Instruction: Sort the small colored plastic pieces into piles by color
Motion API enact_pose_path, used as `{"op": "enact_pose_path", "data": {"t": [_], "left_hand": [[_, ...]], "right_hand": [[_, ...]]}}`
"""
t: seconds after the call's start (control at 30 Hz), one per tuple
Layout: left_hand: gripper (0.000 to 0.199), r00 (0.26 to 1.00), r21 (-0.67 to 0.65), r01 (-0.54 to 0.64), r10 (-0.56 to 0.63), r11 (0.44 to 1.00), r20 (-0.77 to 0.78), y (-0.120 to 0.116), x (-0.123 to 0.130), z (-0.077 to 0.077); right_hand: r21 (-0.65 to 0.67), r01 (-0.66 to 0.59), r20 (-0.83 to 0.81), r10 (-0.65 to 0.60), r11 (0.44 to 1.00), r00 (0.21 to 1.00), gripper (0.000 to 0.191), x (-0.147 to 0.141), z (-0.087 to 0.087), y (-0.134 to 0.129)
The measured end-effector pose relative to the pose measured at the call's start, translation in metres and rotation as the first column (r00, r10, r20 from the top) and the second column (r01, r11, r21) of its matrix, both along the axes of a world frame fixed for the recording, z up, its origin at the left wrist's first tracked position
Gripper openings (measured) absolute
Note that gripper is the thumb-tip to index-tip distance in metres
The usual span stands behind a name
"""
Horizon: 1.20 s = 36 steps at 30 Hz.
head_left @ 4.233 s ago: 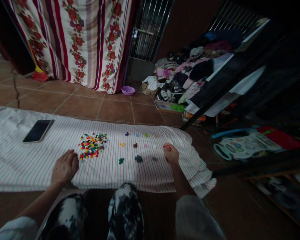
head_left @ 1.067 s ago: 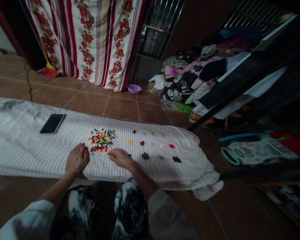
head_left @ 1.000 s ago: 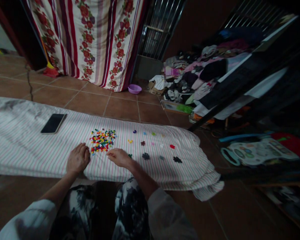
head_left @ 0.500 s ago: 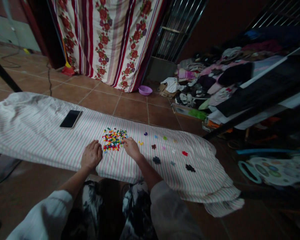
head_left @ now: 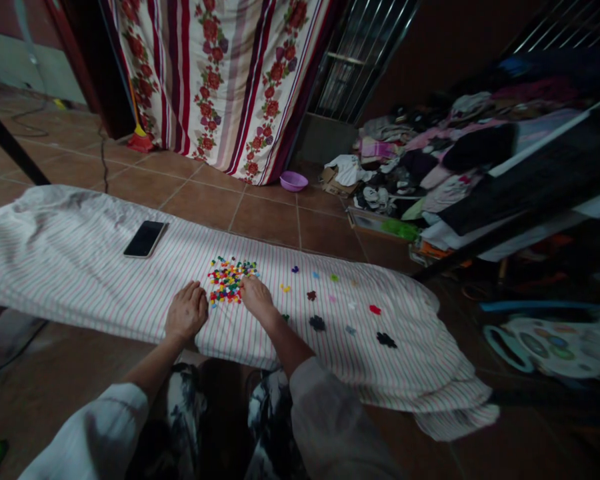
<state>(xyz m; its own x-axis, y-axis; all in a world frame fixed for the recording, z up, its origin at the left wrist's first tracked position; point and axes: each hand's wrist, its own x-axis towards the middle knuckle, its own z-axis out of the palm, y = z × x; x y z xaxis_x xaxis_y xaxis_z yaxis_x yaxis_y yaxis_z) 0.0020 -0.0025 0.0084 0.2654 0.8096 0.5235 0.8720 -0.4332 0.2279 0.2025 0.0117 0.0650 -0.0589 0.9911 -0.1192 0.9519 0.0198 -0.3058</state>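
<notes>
A tile-floored home, with floral curtain and clothes (heaped up)

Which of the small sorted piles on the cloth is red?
The red pile, just beyond the black pile and right of the white pile. Its colour sets it apart: no other sorted pile is red.

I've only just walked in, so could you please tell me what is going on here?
A person's right hand has its fingers at the edge of a mixed pile of small coloured pieces; whether they hold one is too small to tell. The left hand rests on the striped cloth, on the pile's other side. Right of the pile lie small single-colour groups, among them a red one and a black one. A phone lies farther left.
</notes>
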Motion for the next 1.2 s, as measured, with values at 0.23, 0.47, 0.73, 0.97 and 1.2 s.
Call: {"op": "enact_pose_path", "data": {"t": [0.23,0.47,0.73,0.97,1.2], "left_hand": [[0.025,1.0,-0.002,0.006,-0.006,1.0,-0.003,0.0,-0.001,0.0],[0.025,0.999,0.0,0.025,-0.025,1.0,-0.033,0.0,-0.001,0.0],[0.023,1.0,0.02,0.016,-0.015,1.0,-0.02,0.002,-0.001,-0.002],[0.024,1.0,-0.011,0.025,-0.025,1.0,-0.009,0.001,-0.001,0.0],[0.025,0.999,-0.029,0.01,-0.009,1.0,0.031,0.0,0.0,0.0]], "right_hand": [[0.009,0.002,0.012,-0.002,1.0,1.0,0.029,-0.009,0.003,-0.006],[0.036,-0.035,0.075,0.033,0.999,0.997,0.031,-0.01,-0.007,-0.004],[0.095,-0.062,-0.039,0.066,0.994,0.997,0.029,-0.003,-0.012,-0.004],[0.25,-0.004,-0.212,0.058,0.968,0.976,0.023,0.014,-0.014,0.008],[0.18,0.221,-0.101,-0.206,0.958,0.973,0.025,0.081,-0.016,0.043]]}}
